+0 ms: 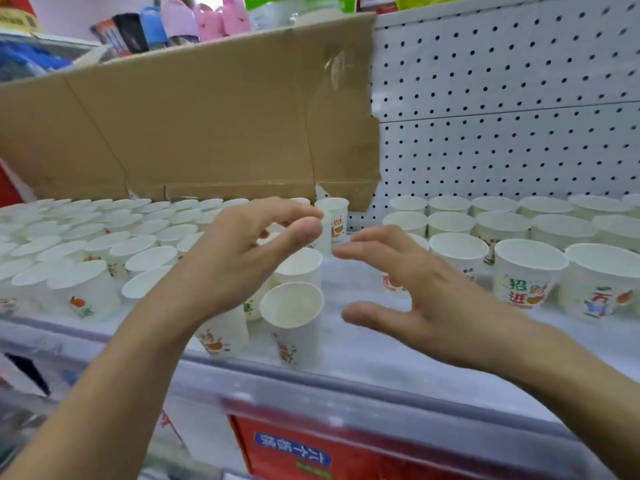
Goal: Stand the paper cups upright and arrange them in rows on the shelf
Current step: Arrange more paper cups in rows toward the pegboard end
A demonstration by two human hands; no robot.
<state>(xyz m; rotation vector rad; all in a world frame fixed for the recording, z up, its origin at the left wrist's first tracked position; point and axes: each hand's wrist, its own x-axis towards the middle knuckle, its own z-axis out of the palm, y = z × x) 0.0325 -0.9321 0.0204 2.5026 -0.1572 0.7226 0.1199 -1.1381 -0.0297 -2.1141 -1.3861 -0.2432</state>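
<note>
Rows of upright paper cups (457,249) already fill the shelf (363,344) on both sides; a bare strip between them looks unfinished. Right hand (433,289) hovers there, fingers spread, empty; left hand (242,268) curves over the middle cups, grip unclear.

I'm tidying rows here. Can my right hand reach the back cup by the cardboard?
Probably yes. The right hand is open and points toward the cup, with only bare shelf between. The left hand hovers close beside that cup and might crowd the grasp.
</note>
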